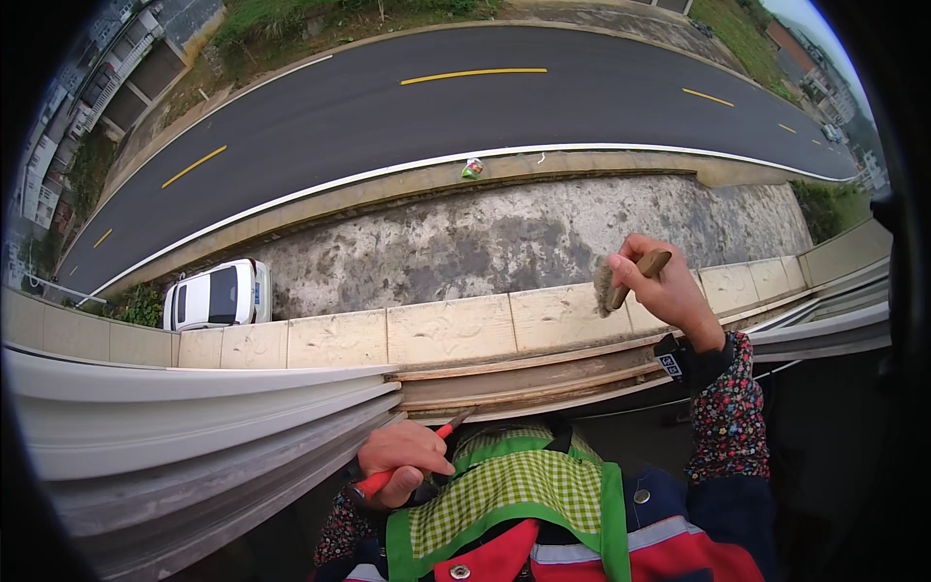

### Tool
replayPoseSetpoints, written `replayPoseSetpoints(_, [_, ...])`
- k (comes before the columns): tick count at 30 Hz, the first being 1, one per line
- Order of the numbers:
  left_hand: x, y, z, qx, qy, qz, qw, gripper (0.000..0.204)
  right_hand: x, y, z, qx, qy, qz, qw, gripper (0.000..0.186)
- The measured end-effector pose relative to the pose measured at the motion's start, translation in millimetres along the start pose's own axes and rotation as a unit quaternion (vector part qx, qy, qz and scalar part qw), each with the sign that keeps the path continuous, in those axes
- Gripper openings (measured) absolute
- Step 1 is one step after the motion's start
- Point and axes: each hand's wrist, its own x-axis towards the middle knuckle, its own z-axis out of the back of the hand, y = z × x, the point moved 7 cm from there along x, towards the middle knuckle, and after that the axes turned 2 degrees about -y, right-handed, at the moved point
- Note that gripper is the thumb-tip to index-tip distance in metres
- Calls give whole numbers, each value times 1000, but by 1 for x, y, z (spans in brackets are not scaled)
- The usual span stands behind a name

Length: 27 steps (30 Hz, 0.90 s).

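Note:
My right hand (667, 284) is raised over the window ledge and grips a small brush (621, 279) with a brown wooden handle and grey bristles pointing left. My left hand (402, 460) is low, close to my chest, closed around a red-handled tool (419, 452) whose dark tip points toward the window track (524, 383). A green checked apron and a red jacket cover my front, and floral sleeves cover both forearms.
A white window frame (194, 407) runs along the left. Beyond the tiled ledge (427, 332), far below, lie a concrete yard (504, 238), a parked white car (215, 296), a grey road (465, 102) with yellow dashes, and a green bag (472, 169) on the kerb.

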Motion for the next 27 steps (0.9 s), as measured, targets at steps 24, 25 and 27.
replayPoseSetpoints(24, [55, 1, -12, -147, 121, -58, 980, 32, 95, 159, -372, 254, 368, 133, 884, 20])
replayPoseSetpoints(25, [53, 2, -13, -149, 134, -57, 978, 29, 91, 163, -383, 257, 368, 148, 881, 20])
replayPoseSetpoints(27, [48, 4, -14, -138, 139, -54, 979, 32, 82, 165, -395, 252, 369, 160, 880, 20])
